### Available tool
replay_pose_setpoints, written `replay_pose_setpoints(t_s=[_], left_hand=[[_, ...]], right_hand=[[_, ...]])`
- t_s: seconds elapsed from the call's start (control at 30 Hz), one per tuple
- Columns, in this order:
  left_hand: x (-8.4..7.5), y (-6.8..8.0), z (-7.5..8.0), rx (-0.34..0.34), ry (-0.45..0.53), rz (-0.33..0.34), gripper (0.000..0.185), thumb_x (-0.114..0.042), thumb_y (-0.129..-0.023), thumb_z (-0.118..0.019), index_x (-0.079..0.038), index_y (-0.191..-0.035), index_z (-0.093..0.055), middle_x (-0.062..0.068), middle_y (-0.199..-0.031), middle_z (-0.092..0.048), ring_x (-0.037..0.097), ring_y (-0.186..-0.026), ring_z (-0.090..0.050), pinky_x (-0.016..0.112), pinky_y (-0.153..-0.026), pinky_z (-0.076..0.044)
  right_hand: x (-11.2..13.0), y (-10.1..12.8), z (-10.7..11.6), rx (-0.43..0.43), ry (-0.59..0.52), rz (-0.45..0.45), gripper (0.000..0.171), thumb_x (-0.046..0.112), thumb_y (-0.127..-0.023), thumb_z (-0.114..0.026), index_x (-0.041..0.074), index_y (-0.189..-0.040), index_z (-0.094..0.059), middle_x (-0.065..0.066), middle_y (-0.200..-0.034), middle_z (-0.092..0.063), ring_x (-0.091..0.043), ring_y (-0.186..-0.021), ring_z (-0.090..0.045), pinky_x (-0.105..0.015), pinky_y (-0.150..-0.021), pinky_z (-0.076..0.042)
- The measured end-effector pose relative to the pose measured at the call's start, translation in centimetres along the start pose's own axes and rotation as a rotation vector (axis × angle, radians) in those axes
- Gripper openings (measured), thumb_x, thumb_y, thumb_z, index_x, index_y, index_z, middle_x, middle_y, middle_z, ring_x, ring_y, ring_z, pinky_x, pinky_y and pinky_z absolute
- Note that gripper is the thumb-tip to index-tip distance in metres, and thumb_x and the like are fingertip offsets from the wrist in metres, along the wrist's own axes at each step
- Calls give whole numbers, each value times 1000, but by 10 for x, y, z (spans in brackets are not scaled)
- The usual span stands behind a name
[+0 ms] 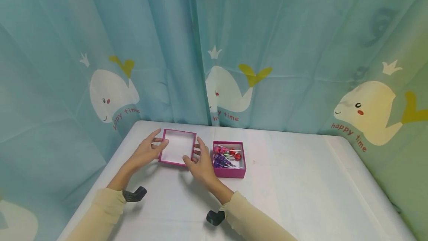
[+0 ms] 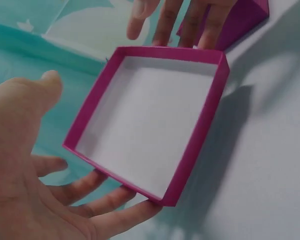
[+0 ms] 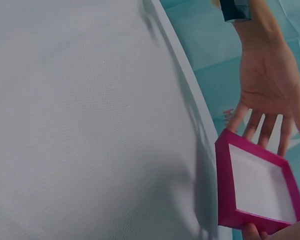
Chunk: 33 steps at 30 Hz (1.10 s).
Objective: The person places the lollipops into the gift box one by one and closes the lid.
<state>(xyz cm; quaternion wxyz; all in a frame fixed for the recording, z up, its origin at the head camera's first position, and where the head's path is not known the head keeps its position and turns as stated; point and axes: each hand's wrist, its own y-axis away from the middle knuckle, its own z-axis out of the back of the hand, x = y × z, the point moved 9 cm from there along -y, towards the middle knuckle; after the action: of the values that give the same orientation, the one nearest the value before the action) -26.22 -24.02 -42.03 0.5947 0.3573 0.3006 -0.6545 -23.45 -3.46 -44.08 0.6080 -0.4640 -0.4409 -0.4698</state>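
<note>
A pink box lid (image 1: 177, 146) (image 2: 145, 125) (image 3: 257, 185) with a white, empty inside is held between both hands, a little above the white table, open side up. My left hand (image 1: 147, 151) (image 2: 20, 165) (image 3: 267, 85) has straight fingers under the lid's left edge, thumb beside the rim. My right hand (image 1: 200, 163) (image 2: 180, 15) grips the lid's right side, thumb (image 3: 250, 232) at the near corner and fingers at the far rim. Just to the right stands the matching pink box (image 1: 230, 174) (image 2: 240, 20), holding several wrapped lollipops (image 1: 225, 155).
The white table (image 1: 301, 181) stretches to the right and toward me. Its left edge (image 3: 190, 100) runs close beside the left hand. A teal curtain with whale prints (image 1: 230, 92) hangs behind and along both sides of the table.
</note>
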Motion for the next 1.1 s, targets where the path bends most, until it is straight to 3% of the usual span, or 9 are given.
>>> replay_pose_setpoints(t_s=[0.2,0.4,0.63,0.77,0.9,1.1], left_hand=[[-7,-1,0,-47,2,-12,77,-40,-104,-60,-7,-163,-23,26,-139,-51,35,-109,-60,38,-81,-62],[-10,0,-1,-84,-50,-42,74,-43,-103,-60,-8,-161,-29,25,-139,-50,39,-115,-58,42,-87,-60],[-14,2,1,-136,102,-55,63,-38,-105,-60,-9,-154,-33,28,-140,-47,48,-120,-61,50,-91,-59],[-16,2,5,-223,185,-70,48,-33,-106,-57,-7,-142,-39,27,-135,-50,49,-116,-64,50,-89,-59],[-21,4,8,-298,214,-117,34,-25,-106,-59,-4,-129,-44,25,-127,-54,49,-109,-68,47,-85,-61],[-32,10,7,-330,206,-210,32,-15,-101,-67,-1,-123,-49,22,-126,-55,44,-119,-64,36,-92,-57]], right_hand=[[0,0,2,-4,31,30,84,17,-93,-72,14,-163,-25,-16,-139,-45,-35,-131,-53,-46,-106,-51],[0,-2,2,11,39,32,81,20,-95,-70,16,-163,-26,-15,-141,-43,-32,-133,-50,-45,-109,-49],[6,-5,5,11,-84,17,63,20,-101,-66,18,-156,-37,-16,-149,-44,-37,-138,-47,-52,-113,-44],[11,-7,8,-26,-157,0,48,21,-104,-63,12,-147,-45,-18,-146,-49,-39,-140,-47,-53,-115,-41],[18,-7,15,-101,-191,-29,33,17,-104,-63,3,-132,-53,-20,-134,-56,-40,-135,-52,-50,-111,-45],[19,-6,26,-194,-212,-17,28,10,-98,-71,-2,-118,-56,-18,-119,-60,-36,-121,-62,-43,-105,-52]])
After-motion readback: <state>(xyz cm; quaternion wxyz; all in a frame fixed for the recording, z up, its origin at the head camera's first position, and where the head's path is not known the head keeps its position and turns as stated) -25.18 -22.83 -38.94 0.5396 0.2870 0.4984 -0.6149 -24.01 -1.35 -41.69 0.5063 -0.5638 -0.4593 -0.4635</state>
